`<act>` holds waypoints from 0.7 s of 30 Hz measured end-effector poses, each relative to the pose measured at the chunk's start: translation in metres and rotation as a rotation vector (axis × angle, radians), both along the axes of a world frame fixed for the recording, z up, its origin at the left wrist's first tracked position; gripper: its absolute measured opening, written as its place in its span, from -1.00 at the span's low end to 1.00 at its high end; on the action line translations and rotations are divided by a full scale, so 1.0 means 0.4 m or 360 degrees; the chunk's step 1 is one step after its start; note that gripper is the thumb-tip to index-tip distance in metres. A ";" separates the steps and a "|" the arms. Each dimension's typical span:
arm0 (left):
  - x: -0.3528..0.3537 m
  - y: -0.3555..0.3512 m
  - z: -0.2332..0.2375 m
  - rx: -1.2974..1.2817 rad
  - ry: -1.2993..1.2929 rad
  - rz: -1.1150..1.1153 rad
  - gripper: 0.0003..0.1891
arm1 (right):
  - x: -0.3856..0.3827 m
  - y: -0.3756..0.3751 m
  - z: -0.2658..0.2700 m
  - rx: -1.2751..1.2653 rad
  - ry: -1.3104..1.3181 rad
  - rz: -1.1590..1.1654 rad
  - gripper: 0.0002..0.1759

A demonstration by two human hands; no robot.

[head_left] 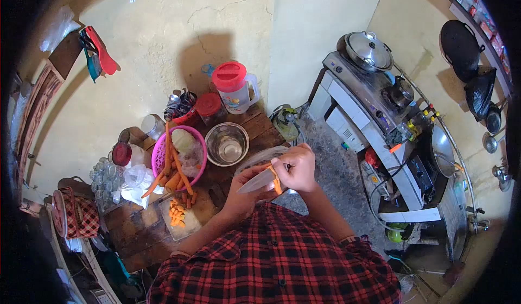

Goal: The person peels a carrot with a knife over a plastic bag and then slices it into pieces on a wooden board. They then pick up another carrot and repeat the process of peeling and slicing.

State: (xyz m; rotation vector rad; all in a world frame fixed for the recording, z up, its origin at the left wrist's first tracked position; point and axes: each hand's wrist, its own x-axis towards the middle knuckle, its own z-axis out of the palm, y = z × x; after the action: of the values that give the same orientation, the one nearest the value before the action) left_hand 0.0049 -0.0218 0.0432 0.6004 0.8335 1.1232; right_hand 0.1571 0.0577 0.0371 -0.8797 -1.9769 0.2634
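Head view: both hands raised together off edge of worn wooden table [263, 126]. Right hand [297, 169] fisted, pinching small orange carrot piece [276, 184] against pale knife blade [256, 181], probably for thumb control. Left hand [239, 191] curled under blade; exact grip cannot tell. Long whole carrots [172, 165] lean in pink plastic basket [204, 157], within reach. Shiny round steel bowl [227, 144] beside it.

Both arms bent at the elbow, forearms bare, converging in front of the chest. Left forearm [209, 228] runs up from lower left, right forearm [325, 213] from lower right. Left hand [241, 194] lower, palm up, fingers curled in a grip. Right hand [297, 168] just above, touching it, knuckles up, fingers closed tight, thumb toward the left hand.
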 end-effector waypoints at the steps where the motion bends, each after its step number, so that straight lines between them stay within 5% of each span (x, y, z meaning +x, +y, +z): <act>1: -0.003 0.002 -0.009 -0.0002 0.0003 0.0002 -0.55 | 0.001 0.006 -0.006 -0.0031 -0.0001 -0.0034 -0.69; 9: -0.014 0.001 -0.084 -0.0070 0.0218 -0.0220 -0.59 | 0.006 0.026 -0.096 -0.0217 -0.0116 -0.0200 -0.61; 13: -0.033 0.010 -0.139 -0.0022 0.0417 -0.0230 -0.51 | 0.037 0.038 -0.217 -0.0501 -0.0696 -0.0596 -0.47; 15: -0.023 0.013 -0.156 0.0468 0.1303 -0.0144 -0.37 | 0.043 0.022 -0.246 -0.0516 -0.0838 -0.0800 -0.50; 18: 0.004 0.044 -0.229 0.0767 0.1678 -0.0315 -0.28 | 0.050 0.010 -0.250 -0.0903 -0.1145 -0.0726 -0.53; 21: 0.029 0.079 -0.286 0.0956 0.2078 -0.0606 -0.21 | 0.060 0.000 -0.278 -0.0779 -0.1097 -0.0697 -0.53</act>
State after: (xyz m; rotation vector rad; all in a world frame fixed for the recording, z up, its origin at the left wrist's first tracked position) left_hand 0.0165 0.0096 -0.0713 2.0115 1.3704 0.5007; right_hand 0.1809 0.0576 -0.0742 -1.8872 -2.2923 0.2044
